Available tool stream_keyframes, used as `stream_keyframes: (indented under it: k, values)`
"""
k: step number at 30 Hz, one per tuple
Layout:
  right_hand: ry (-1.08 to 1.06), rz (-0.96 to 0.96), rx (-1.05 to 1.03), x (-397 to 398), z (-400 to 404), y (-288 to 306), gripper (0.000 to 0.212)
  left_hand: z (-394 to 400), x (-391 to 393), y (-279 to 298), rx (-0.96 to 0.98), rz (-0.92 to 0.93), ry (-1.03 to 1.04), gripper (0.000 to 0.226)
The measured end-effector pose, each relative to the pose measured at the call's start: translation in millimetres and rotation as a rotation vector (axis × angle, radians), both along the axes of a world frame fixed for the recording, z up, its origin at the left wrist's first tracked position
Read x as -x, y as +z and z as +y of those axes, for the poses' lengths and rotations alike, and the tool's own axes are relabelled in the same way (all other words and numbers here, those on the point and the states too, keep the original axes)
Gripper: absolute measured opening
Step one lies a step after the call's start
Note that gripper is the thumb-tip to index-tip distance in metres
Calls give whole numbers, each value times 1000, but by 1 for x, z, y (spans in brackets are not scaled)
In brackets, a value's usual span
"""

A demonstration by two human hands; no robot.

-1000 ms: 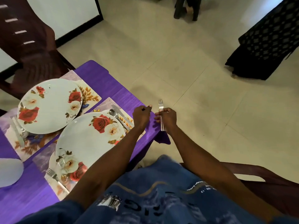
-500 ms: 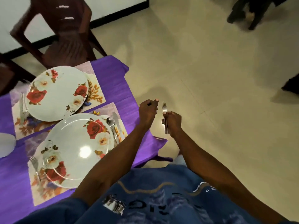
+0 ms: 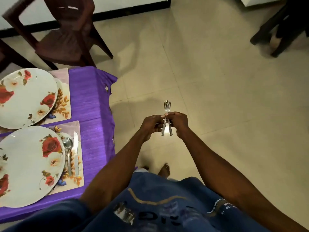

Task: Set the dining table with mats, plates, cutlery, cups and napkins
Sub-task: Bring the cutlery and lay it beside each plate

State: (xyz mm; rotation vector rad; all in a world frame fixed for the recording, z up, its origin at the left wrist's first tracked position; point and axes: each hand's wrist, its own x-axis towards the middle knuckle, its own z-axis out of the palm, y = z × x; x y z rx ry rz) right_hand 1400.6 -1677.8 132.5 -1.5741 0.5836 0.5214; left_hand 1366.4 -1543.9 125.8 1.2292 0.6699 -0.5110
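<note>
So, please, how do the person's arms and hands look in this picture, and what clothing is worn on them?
Both forearms are bare down to the left hand and the right hand: no watch, bracelet or glove shows, and rings cannot be made out. A short blue sleeve shows near the left shoulder. It belongs to a blue shirt with a tan curved line and blurred dark and white lettering.

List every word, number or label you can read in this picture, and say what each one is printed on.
Blue shirt, dark letters across the front: partly hidden and blurred, not readable.
Blue shirt, small white line of print near the person's right side: too small to read.
Plates, mats, forks held by both hands, purple cloth: no text seen.
</note>
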Motion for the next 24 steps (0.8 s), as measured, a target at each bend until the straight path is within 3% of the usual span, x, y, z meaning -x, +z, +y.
stream_keyframes:
  k: [6,10,13,17,24]
  values:
    - [126,-5,12,-76,24,3,15,27,-60,5,-41,-88,68,25]
    - [293,-46,35,-139,63,5,14,60,-119,4,-94,-109,98,27]
    - [285,-70,29,-194,97,5,14,89,-172,5,-126,-109,141,26]
    - [246,-61,21,-270,147,7,14,151,-242,11,-146,-82,290,14]
    - [496,-48,54,-384,261,9,7,251,-326,18,-95,-82,506,24]
